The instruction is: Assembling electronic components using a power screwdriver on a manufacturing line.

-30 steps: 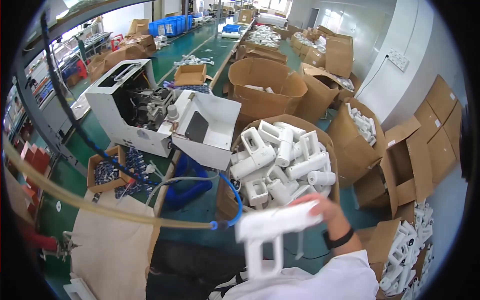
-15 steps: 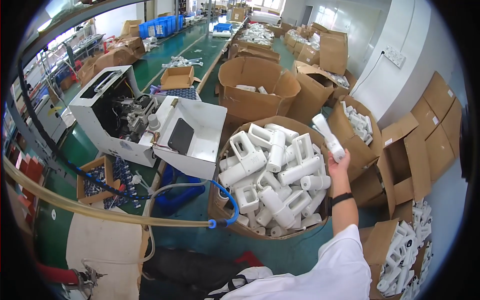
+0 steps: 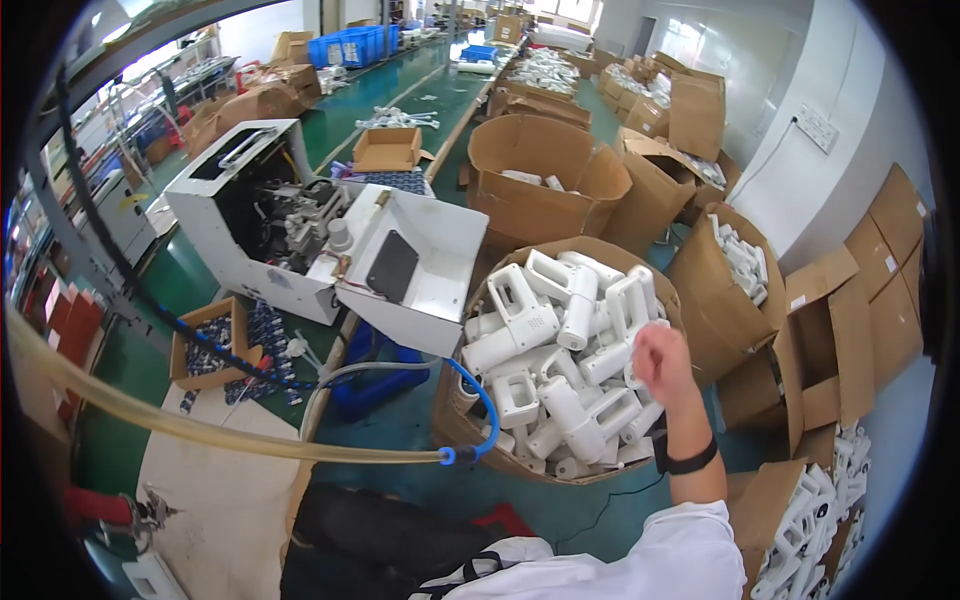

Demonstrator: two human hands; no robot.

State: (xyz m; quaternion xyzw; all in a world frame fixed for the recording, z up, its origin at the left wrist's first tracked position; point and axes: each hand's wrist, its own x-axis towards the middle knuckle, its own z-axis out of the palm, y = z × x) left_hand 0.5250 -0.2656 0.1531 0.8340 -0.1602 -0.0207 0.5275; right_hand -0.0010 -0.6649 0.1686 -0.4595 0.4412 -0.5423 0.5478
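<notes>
My right hand (image 3: 662,362) is over the right side of a big cardboard box (image 3: 445,420). Its fingers are curled in, and no part shows in its grip. Around and beneath it lie heaped white plastic housings with loop handles (image 3: 572,420). Some of the pile is behind the hand. A dark band circles the right wrist, and a white sleeve covers the upper arm. My left hand is out of view. Another white plastic part (image 3: 152,577) shows at the lower left edge.
A white machine (image 3: 250,215) stands open at left. A yellowish hose (image 3: 250,440) with a blue coupling crosses in front of the box. Cartons of white parts (image 3: 740,262) line the right. A small box of screw-like pieces (image 3: 212,345) sits left, near a red-and-metal fixture (image 3: 105,508).
My right hand has come down and inward over the box. The white part it held is no longer visible in it. The whole view has shifted, with the scene moving rightward.
</notes>
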